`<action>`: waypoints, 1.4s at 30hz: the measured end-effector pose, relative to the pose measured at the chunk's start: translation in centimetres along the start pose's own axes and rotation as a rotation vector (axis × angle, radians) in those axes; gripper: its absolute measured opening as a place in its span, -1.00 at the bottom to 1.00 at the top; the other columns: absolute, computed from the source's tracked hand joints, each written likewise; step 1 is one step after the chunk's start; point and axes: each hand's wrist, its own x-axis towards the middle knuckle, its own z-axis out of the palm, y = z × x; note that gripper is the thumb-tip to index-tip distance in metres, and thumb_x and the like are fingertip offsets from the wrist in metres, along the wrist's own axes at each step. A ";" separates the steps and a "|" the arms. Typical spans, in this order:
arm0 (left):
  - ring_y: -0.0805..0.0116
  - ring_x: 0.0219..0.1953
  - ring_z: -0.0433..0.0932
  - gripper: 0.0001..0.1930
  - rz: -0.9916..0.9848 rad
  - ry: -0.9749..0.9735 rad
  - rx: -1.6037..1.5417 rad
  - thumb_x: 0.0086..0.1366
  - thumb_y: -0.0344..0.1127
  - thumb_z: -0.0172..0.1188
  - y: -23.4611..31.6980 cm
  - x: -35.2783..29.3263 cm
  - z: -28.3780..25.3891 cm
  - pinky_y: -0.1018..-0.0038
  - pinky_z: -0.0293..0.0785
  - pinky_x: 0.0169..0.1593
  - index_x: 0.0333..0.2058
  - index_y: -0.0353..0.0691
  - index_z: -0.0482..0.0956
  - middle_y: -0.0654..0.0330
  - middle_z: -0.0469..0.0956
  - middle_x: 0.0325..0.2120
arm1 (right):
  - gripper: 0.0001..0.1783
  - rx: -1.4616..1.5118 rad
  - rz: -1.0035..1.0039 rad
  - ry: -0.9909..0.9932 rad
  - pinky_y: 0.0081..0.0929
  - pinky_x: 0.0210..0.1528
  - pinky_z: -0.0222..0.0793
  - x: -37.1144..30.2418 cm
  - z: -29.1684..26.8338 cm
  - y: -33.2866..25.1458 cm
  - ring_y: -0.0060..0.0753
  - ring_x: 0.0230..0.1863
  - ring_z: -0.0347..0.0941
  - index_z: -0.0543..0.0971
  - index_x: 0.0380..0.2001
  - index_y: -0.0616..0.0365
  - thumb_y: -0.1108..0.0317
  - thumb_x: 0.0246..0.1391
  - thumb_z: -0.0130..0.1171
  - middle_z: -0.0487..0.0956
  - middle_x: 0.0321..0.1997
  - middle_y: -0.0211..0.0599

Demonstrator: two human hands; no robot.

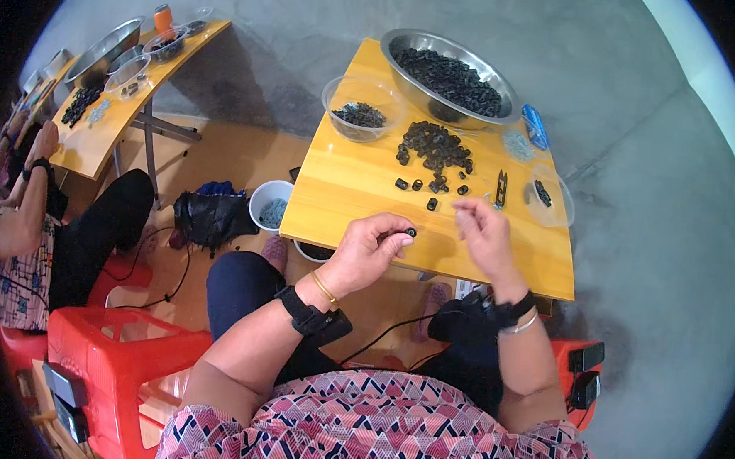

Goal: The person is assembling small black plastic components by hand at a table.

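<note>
Pinching a small black ring-shaped bead (411, 232) between thumb and forefinger, my left hand (369, 250) hovers over the near part of the small square yellow wooden table (344, 191); the other fingers curl loosely under. My right hand (485, 233) hangs just beside it, fingertips (462, 208) drawn lightly together as if on something very thin, though I cannot tell whether anything lies between them.

Just beyond my fingertips a few loose black beads (430, 185) are scattered on the wood, and farther out sits the heap of black ring beads (436, 144). Past the heap stands a wide round steel bowl full of black beads (450, 76), and left of it a clear round plastic bowl (362, 106) with a smaller dark handful. Beyond my right fingers lies a small dark thread snipper (501, 189), with a shallow clear plastic dish (550, 197) to its right.

Down to my left, below the table edge, a white round tub (269, 204) sits on the floor beside a black bag (211, 217). Far left, another person (27, 228) sits at a second yellow table (117, 92).
</note>
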 end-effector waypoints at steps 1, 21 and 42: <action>0.58 -0.50 0.41 -0.88 -0.006 -0.017 -0.076 0.11 -0.48 0.05 0.1 0.1 0.1 0.62 0.37 -0.42 -0.35 -0.36 0.45 0.25 0.47 -0.53 | -0.86 -0.067 -0.017 0.019 -0.55 -0.43 0.30 1.3 -1.0 1.6 -0.43 -0.52 0.40 0.47 -0.37 0.23 0.48 -0.05 -0.02 0.46 -0.58 -0.24; 0.56 -0.47 0.40 -0.84 -0.091 -0.026 -0.491 0.15 -0.44 0.02 -0.3 0.6 -0.8 0.60 0.40 -0.35 -0.27 -0.34 0.42 0.28 0.44 -0.45 | -0.89 -0.473 -0.091 -0.125 -0.41 -0.41 0.31 8.4 -1.6 3.6 -0.22 -0.48 0.40 0.45 -0.47 0.24 0.46 -0.12 -0.02 0.46 -0.50 -0.10; 0.56 -0.50 0.40 -0.84 -0.104 -0.059 -0.604 0.12 -0.45 0.06 0.0 0.1 -0.8 0.66 0.37 -0.38 -0.30 -0.35 0.45 0.26 0.46 -0.46 | -0.90 0.707 0.097 -0.387 -0.73 -0.54 0.27 -0.1 2.6 -2.6 -0.68 -0.59 0.30 0.36 -0.46 0.18 0.47 -0.05 0.07 0.40 -0.57 -0.44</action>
